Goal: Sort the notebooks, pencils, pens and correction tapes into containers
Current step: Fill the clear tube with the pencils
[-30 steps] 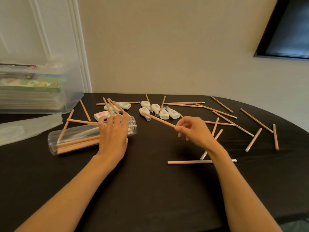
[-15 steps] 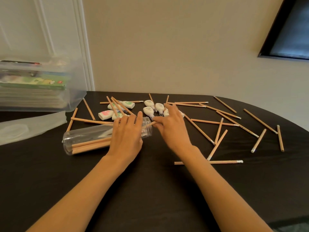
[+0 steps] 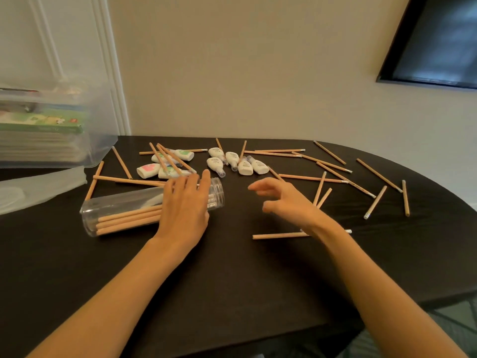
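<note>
A clear plastic jar (image 3: 121, 211) lies on its side on the black table (image 3: 232, 280), mouth pointing right, with several wooden pencils inside. My left hand (image 3: 184, 206) rests flat on the jar near its mouth. My right hand (image 3: 286, 200) hovers to the right of the mouth, fingers loosely curled, holding nothing. Several loose pencils (image 3: 333, 173) lie scattered across the table's far half. White correction tapes (image 3: 238, 164) sit in a cluster behind the jar's mouth, with more correction tapes (image 3: 165, 166), green and pink, further left under pencils.
A clear storage bin (image 3: 51, 130) with stacked notebooks stands at the far left. Its clear lid (image 3: 38, 187) lies in front of it. One pencil (image 3: 278, 235) lies under my right forearm. A dark screen (image 3: 436, 40) hangs on the wall.
My right hand carried a pencil to the jar's mouth, pushed it in, and has now drawn back to the right with nothing in it. My left hand stayed on the jar.
</note>
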The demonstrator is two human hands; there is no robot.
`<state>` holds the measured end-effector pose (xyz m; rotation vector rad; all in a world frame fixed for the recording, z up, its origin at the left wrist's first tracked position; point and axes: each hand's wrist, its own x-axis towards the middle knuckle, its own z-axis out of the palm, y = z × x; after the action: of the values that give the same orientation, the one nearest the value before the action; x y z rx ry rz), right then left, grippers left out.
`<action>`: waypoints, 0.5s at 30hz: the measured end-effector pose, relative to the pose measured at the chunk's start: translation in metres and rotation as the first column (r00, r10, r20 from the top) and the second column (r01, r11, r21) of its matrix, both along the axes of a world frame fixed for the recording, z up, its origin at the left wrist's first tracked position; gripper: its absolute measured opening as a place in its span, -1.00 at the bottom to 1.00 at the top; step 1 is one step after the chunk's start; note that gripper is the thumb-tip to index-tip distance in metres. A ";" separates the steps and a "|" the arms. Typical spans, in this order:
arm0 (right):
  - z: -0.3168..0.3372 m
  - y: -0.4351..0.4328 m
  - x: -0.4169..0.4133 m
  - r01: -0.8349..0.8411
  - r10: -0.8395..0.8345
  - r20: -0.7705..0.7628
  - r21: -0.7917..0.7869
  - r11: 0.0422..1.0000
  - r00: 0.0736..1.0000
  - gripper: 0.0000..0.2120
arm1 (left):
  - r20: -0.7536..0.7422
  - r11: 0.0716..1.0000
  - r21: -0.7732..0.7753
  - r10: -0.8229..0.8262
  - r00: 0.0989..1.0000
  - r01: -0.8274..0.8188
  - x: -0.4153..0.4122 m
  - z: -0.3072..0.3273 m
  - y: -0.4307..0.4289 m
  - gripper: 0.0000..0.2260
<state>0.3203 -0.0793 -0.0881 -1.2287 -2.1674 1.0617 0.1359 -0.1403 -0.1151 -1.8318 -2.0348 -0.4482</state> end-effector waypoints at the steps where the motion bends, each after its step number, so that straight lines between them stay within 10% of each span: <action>1: -0.001 -0.003 0.008 -0.054 0.047 0.136 0.048 0.997 0.990 -0.62 | -0.005 1.000 -0.006 -0.003 1.000 0.003 0.003 -0.002 -0.002 -0.34; 7: -0.004 -0.017 0.035 -0.136 -0.020 0.602 0.212 0.968 0.798 -0.79 | -0.039 1.000 0.009 -0.002 0.999 0.002 0.018 -0.003 -0.011 -0.34; 15: -0.004 -0.026 0.017 -0.234 -0.157 0.719 0.412 0.881 0.677 -0.82 | -0.061 0.999 0.042 0.004 0.998 -0.001 0.009 -0.011 -0.014 -0.33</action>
<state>0.3371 -0.1055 -0.0918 -1.5178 -2.8054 -0.0807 0.1452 -0.1546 -0.1262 -1.7961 -1.9723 -0.4250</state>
